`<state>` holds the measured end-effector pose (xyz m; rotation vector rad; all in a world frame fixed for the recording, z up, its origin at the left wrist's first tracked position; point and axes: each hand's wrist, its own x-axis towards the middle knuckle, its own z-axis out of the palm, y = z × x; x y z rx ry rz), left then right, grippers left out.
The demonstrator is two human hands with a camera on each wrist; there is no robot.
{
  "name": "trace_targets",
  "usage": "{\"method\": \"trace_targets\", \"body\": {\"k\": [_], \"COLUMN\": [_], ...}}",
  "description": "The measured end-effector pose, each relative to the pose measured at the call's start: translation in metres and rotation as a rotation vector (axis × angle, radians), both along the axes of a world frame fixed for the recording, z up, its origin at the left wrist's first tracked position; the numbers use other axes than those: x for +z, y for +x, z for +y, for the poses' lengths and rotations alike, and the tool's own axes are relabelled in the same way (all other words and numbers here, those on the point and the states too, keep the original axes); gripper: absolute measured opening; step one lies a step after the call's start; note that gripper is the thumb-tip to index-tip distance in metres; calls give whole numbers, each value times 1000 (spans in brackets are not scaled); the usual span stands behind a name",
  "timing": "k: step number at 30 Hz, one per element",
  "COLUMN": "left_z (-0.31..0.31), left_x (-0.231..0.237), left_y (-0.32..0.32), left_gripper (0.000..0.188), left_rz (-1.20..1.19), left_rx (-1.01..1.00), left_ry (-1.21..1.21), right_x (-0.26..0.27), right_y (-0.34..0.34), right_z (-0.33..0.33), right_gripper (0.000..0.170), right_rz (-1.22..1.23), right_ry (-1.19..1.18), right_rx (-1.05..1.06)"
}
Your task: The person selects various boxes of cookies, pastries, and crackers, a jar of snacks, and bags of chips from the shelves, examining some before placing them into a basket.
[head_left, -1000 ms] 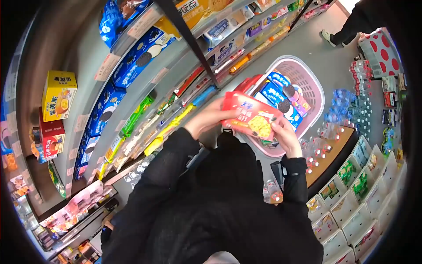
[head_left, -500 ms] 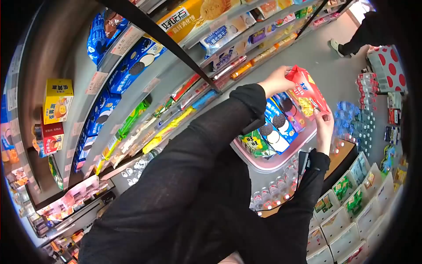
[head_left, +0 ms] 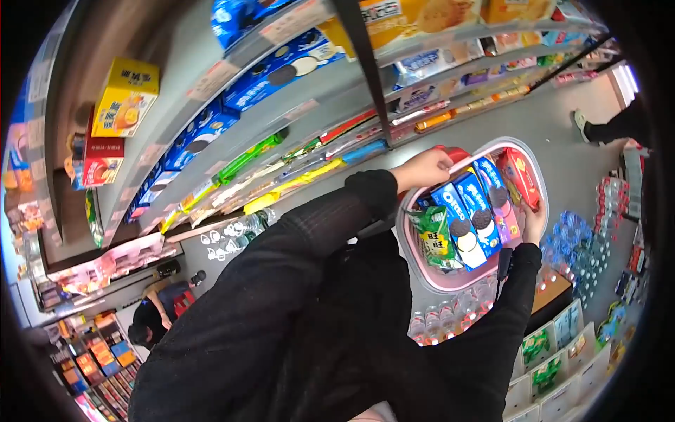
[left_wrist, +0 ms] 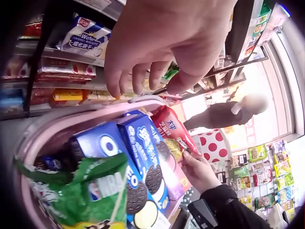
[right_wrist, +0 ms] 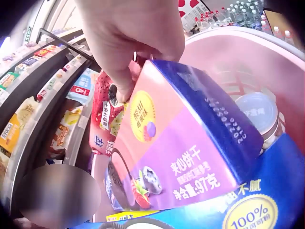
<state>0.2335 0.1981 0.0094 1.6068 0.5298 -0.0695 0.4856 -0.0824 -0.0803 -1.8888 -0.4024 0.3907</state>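
Observation:
My right hand [head_left: 534, 224] pinches one end of a red cracker packet [head_left: 519, 177], which stands along the far right inside wall of the pink basket [head_left: 408, 246]. Beside that packet, the right wrist view shows a pink and purple box of sandwich biscuits [right_wrist: 176, 157] close under my fingers. Two blue Oreo boxes [head_left: 460, 225] and a green snack bag [head_left: 432, 235] fill the left of the basket. Above the basket's upper left rim hovers my left hand [head_left: 425, 169], its fingers loosely bent with nothing in them. A lidded jar [right_wrist: 259, 114] sits lower in the basket.
Shelves of packaged snacks [head_left: 281, 77] run along the left and top. Bottled drinks [head_left: 450, 316] stand on the floor beside the basket, with white bins [head_left: 555, 380] at lower right. Another person's leg [head_left: 612, 132] shows at upper right, and someone crouches [head_left: 158, 313] at lower left.
The red packet has gone from both hands, held above the basket, down into its far right side. My left hand has released it and drawn back left; my right hand keeps hold.

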Motion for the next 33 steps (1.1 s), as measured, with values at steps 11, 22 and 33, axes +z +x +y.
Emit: {"method": "trace_targets", "body": {"k": [11, 22, 33], "left_z": [35, 88, 135], "left_x": [17, 27, 19], "left_y": [-185, -371, -412], "left_gripper": [29, 38, 43], "left_rz": [10, 17, 201], "left_rx": [310, 1178, 969], "left_ry": [-142, 404, 581], "right_x": [28, 137, 83], "right_y": [-2, -269, -416], "right_z": [12, 256, 404], "right_gripper": [52, 36, 29], "right_rz": [-236, -82, -412], "right_ry": [-672, 25, -108], "right_rx": [87, 829, 790]}}
